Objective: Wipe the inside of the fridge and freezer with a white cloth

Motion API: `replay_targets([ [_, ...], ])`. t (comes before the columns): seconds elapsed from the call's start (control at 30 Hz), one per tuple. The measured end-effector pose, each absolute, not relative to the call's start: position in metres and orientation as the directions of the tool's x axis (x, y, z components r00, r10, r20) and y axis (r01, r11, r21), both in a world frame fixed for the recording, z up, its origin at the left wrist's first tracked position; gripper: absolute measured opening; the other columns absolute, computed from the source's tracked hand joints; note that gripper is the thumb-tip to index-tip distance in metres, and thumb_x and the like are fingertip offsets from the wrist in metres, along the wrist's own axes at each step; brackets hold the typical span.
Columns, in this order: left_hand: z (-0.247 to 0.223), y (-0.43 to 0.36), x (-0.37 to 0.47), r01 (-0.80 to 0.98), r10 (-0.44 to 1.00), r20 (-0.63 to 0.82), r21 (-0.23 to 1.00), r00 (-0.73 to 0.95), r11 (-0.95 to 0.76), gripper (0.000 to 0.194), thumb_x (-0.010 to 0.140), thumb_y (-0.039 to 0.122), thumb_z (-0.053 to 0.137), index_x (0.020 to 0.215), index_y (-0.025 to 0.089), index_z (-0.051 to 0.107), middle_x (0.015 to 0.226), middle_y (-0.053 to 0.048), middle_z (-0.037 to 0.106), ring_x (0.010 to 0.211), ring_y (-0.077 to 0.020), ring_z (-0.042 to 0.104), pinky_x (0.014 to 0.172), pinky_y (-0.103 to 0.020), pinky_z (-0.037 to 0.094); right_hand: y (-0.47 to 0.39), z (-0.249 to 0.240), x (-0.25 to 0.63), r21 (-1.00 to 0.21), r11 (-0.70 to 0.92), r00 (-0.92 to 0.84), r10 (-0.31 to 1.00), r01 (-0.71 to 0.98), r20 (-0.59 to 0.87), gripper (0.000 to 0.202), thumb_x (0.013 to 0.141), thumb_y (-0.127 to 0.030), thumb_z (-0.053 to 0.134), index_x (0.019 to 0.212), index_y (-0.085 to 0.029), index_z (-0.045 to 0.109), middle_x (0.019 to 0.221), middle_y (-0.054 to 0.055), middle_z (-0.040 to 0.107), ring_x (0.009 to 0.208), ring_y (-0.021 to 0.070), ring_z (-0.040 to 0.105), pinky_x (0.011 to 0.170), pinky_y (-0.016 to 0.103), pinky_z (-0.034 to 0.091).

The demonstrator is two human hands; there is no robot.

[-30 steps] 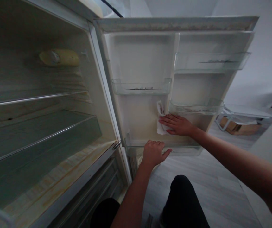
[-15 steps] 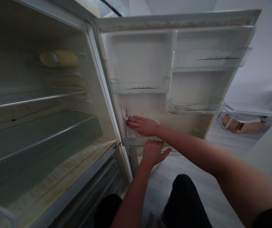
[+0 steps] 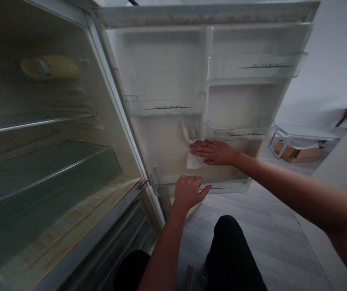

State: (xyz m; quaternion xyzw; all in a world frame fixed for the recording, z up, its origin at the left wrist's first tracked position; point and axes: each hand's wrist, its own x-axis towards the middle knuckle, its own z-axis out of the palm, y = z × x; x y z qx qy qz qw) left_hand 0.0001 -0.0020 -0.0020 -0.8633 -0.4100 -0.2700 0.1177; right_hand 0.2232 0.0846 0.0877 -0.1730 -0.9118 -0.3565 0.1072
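One flat right hand (image 3: 215,152) presses one cloth (image 3: 194,161); the left (image 3: 189,191), grip unclear, curls over one of four bins (image 3: 230,187).

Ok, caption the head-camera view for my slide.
Right hand flat on a white cloth against the inside of an open, off-white refrigerator door; left hand at its clear plastic bottom bin.

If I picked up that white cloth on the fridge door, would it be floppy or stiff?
Probably floppy: the white cloth has a loose, crumpled end above the right hand. It looks thin, so it's likely light. Pushed, it would probably bunch rather than roll, since it lies spread against the fridge door.
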Motion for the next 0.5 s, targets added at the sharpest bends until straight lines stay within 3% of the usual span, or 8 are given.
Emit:
replay_targets([
  [0.2, 0.0, -0.001, 0.003, 0.778, 0.642, 0.563, -0.004, 0.521, -0.628, 0.043, 0.095, 0.058, 0.05, 0.08, 0.021, 0.065, 0.077, -0.006, 0.072, 0.076, -0.0221, 0.066, 0.076, -0.038, 0.037, 0.057, 0.087, 0.276, 0.615, 0.531, -0.811, 0.415, 0.583, 0.412, 0.066, 0.098, -0.024, 0.05, 0.16, -0.027, 0.027, 0.157, 0.002, 0.043, 0.13, 0.0242, 0.051, 0.1, 0.037, 0.042],
  [0.5, 0.003, -0.005, 0.002, 0.784, 0.647, 0.56, -0.008, 0.517, -0.62, 0.042, 0.095, 0.058, 0.051, 0.079, 0.021, 0.065, 0.075, -0.004, 0.071, 0.075, -0.0217, 0.065, 0.075, -0.038, 0.036, 0.014, 0.073, 0.285, 0.624, 0.296, -0.673, 0.505, 0.723, 0.54, 0.063, 0.093, -0.005, 0.042, 0.155, -0.012, 0.036, 0.149, 0.016, 0.05, 0.123, 0.0339, 0.051, 0.097, 0.052, 0.045],
])
